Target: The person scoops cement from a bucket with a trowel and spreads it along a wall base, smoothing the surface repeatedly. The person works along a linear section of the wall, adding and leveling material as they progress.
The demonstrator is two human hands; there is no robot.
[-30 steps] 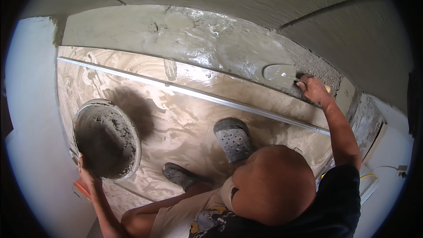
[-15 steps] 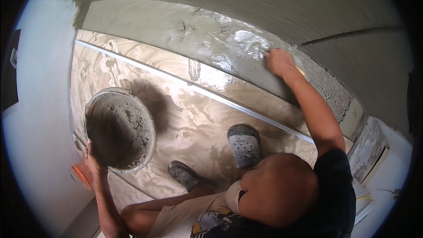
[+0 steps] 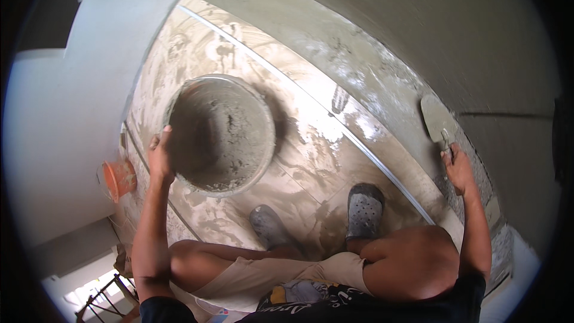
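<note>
On the left, my left hand [image 3: 160, 160] grips the near-left rim of a round basin [image 3: 256, 107], which tilts toward me. Wet grey mortar [image 3: 234, 137] coats its inside. Over at the right, my right hand [image 3: 459, 170] is closed round the handle of a trowel [image 3: 437, 116]. Its broad blade points away from me, just above or touching the grey cement strip [image 3: 335, 54] along the wall; I cannot tell which. Part of that strip is smooth and shiny with wet mortar, while its right end looks rougher.
A long metal straightedge [image 3: 275, 72] lies across the smeared floor tiles [image 3: 287, 185] beside the strip. An orange bucket [image 3: 119, 178] stands left of my left forearm. Grey wall [image 3: 478, 66] rises on the right, a pale wall [image 3: 113, 54] on the left. My clog-clad feet rest between.
My right hand has drawn back toward me along the strip, and the trowel blade now shows. The whole view has shifted and turned. My left hand stays on the basin's rim.
</note>
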